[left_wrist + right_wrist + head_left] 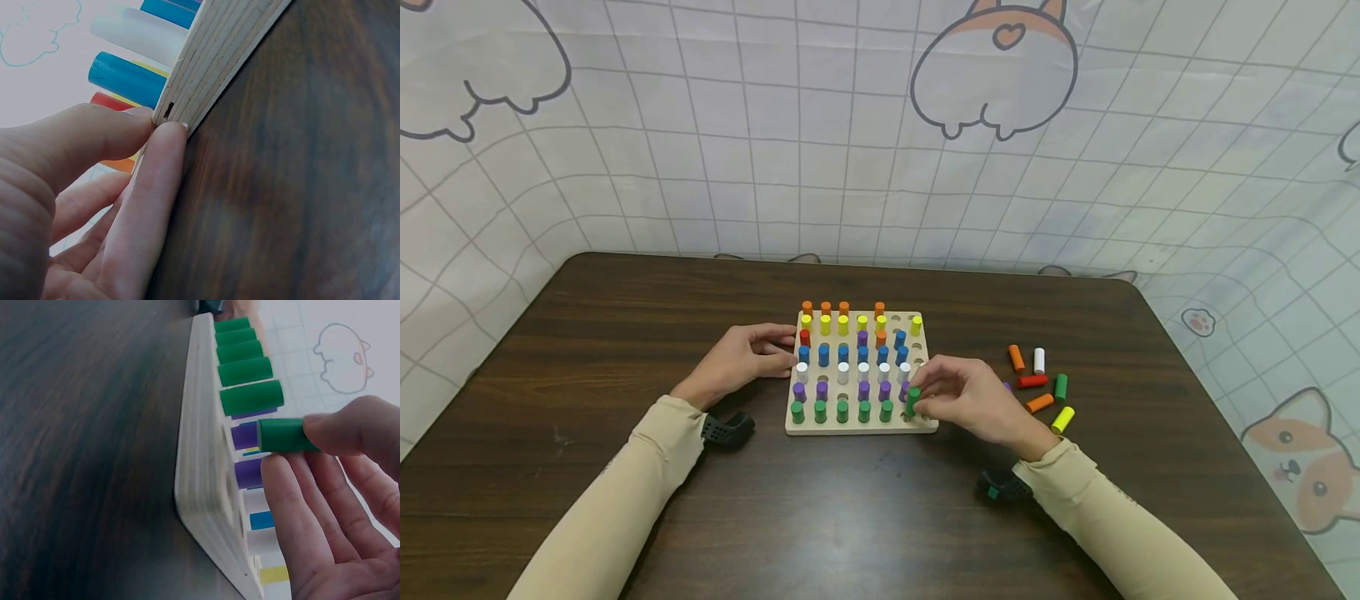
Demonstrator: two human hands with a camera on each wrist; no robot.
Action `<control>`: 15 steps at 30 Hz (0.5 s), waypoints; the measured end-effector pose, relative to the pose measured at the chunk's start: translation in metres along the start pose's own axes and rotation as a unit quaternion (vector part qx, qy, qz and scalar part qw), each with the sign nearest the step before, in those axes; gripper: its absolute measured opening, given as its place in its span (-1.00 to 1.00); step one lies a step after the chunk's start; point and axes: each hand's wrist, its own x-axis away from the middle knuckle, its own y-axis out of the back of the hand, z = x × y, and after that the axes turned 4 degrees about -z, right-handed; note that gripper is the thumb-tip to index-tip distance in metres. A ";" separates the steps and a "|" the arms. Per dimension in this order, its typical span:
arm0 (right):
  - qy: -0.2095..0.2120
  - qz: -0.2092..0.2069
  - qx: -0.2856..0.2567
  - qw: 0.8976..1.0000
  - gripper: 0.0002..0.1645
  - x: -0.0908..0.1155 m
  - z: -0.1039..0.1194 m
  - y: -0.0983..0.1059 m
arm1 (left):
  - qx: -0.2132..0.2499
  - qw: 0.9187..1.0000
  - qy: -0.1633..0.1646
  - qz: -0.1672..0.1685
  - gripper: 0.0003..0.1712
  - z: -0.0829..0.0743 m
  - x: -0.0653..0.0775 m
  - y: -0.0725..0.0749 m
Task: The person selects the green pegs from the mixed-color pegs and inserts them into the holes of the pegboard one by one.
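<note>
A light wooden pegboard carries rows of coloured pegs, orange at the back and green at the front. Between its thumb and fingers, my right hand pinches a green peg by one end. The peg's other end is just clear of the board, over the right part of the front row; a gap shows there in the right wrist view. At the board's left edge is my left hand, its thumb and index fingertips touching the side near a blue peg.
Loose pegs lie right of the board: a white peg, a red peg, a green peg, a yellow peg and orange ones. A purple one is partly hidden by the right hand. Patterned cloth hangs behind the dark table.
</note>
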 end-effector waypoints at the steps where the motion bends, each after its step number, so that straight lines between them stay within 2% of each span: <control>1: 0.003 0.002 0.004 1.000 -0.73 0.000 -0.001 0.000 | -0.001 1.000 0.000 0.000 -0.30 0.000 0.000 0.000; 15: 0.017 0.007 0.033 0.999 -0.76 -0.001 -0.004 -0.003 | 0.001 1.000 0.002 -0.001 -0.30 0.003 -0.002 0.000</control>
